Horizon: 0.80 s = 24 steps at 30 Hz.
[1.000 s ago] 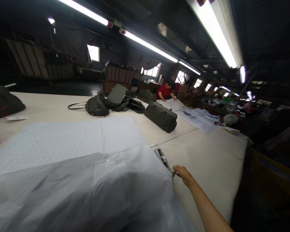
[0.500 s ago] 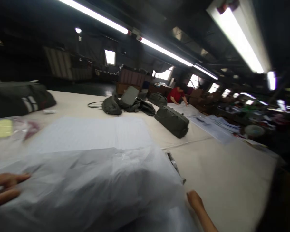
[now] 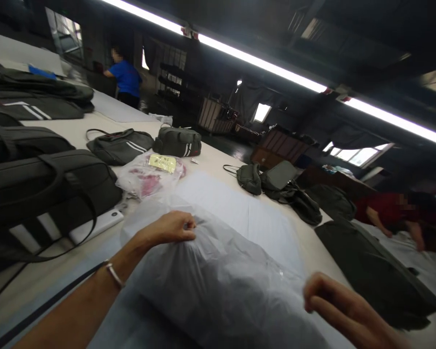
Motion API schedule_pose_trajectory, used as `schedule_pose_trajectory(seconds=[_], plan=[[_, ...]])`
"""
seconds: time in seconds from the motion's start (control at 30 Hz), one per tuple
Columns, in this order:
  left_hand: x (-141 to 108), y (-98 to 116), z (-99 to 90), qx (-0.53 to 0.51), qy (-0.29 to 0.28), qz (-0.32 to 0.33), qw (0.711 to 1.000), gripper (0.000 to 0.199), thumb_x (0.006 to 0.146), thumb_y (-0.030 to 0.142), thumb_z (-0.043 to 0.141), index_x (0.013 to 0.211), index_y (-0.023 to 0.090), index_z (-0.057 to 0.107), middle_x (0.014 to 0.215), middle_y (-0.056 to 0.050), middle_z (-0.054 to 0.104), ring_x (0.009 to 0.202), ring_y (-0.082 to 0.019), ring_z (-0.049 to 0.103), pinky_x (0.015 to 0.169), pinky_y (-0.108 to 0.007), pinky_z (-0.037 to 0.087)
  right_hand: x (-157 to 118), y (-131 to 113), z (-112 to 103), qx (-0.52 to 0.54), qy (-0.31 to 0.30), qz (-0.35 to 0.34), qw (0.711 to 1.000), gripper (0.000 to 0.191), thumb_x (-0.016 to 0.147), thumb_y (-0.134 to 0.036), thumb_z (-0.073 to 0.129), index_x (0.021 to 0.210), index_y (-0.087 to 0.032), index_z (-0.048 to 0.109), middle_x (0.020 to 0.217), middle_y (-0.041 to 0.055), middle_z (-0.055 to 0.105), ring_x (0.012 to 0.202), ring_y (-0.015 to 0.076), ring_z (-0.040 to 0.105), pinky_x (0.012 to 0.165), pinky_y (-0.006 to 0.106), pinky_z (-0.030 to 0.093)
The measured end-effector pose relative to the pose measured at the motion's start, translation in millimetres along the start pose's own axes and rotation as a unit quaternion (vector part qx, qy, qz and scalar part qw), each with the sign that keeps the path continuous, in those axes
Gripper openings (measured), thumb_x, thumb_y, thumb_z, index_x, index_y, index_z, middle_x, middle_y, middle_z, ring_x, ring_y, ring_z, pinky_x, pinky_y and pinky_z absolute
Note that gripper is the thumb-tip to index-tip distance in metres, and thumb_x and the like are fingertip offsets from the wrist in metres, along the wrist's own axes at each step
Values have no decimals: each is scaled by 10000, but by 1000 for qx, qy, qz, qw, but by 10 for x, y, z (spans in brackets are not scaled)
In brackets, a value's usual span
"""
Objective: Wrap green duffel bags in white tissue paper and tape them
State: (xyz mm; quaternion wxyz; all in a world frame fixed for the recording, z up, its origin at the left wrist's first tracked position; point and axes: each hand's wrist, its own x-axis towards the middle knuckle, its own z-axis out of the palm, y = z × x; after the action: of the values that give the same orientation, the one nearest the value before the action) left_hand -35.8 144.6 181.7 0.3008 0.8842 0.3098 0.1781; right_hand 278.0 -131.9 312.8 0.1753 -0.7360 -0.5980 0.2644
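Note:
A thin, whitish plastic bag (image 3: pixel 221 271) lies puffed up and wrinkled on the table in front of me. My left hand (image 3: pixel 174 227), with a light bracelet at the wrist, pinches its upper left edge. My right hand (image 3: pixel 339 303) is at the bag's right side, fingers curled and somewhat blurred; what they hold, if anything, is hidden. Flat white sheets (image 3: pixel 236 208) lie beyond the bag. A clear plastic packet (image 3: pixel 148 182) with reddish contents and a yellow label (image 3: pixel 163 163) is just past my left hand.
Dark bags with white stripes (image 3: pixel 47 194) crowd the left, near a white phone-like object (image 3: pixel 101 224). More dark bags (image 3: pixel 279 177) stand at the far edge, and a large one (image 3: pixel 378 271) at right. A person in red (image 3: pixel 381 208) works at right; another in blue (image 3: pixel 127 77) stands behind.
The view has swung left. My left hand has come inward from the left side and now pinches the bag's edge. My right hand is raised, still at the bag's right side.

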Motion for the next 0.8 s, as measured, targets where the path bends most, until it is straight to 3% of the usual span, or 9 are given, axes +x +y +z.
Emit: schedule_pose_trajectory(seconds=[0.07,0.13,0.23,0.37,0.53,0.7,0.8], plan=[[-5,-11,-8,17,0,13,1000,220,734,391,616,870,233,687,846,-1,707,810,-202,631,731,-263,441,430,-676,194,-10,-68,-45,997,222,844,-442,602,759,-238,618,762,13,635,721,171,561,674,275,469],[-2,-17,-18,30,7,24,999,183,725,367,630,840,235,682,817,4,700,803,-200,625,717,-261,428,902,-1181,451,-24,-144,-81,986,167,812,-373,638,750,-219,617,744,-20,622,711,137,545,666,242,440],[7,-17,-28,35,15,33,999,131,701,350,658,765,235,664,756,10,687,786,-200,614,704,-263,416,1534,-1502,791,-97,-227,-81,966,142,741,-343,688,747,-209,643,662,-56,587,621,101,505,560,213,375],[7,-16,-14,44,20,44,998,125,690,342,681,689,226,634,681,11,668,739,-198,601,758,-296,428,2080,-1489,1012,-257,-257,-41,931,104,626,-264,745,679,-217,670,561,-69,569,546,100,512,486,213,326],[-27,-10,1,23,16,55,998,101,728,316,683,724,223,643,719,27,681,714,-169,617,1075,-422,309,2338,-1414,1048,-321,-242,-47,914,257,514,-332,853,639,-213,663,534,-66,575,515,104,515,461,215,318],[-49,7,-12,12,12,52,998,72,753,278,645,712,220,630,711,40,664,716,-160,610,1125,-454,253,2400,-1303,834,-179,-286,-31,941,138,690,-308,722,755,-187,710,633,-22,665,605,128,610,532,212,412],[-41,9,-1,14,22,57,998,90,771,257,614,691,217,608,702,44,654,696,-152,597,1120,-456,258,2254,-1282,661,-2,-261,-39,965,253,751,-329,703,957,-183,719,894,37,728,744,157,669,672,259,505]])
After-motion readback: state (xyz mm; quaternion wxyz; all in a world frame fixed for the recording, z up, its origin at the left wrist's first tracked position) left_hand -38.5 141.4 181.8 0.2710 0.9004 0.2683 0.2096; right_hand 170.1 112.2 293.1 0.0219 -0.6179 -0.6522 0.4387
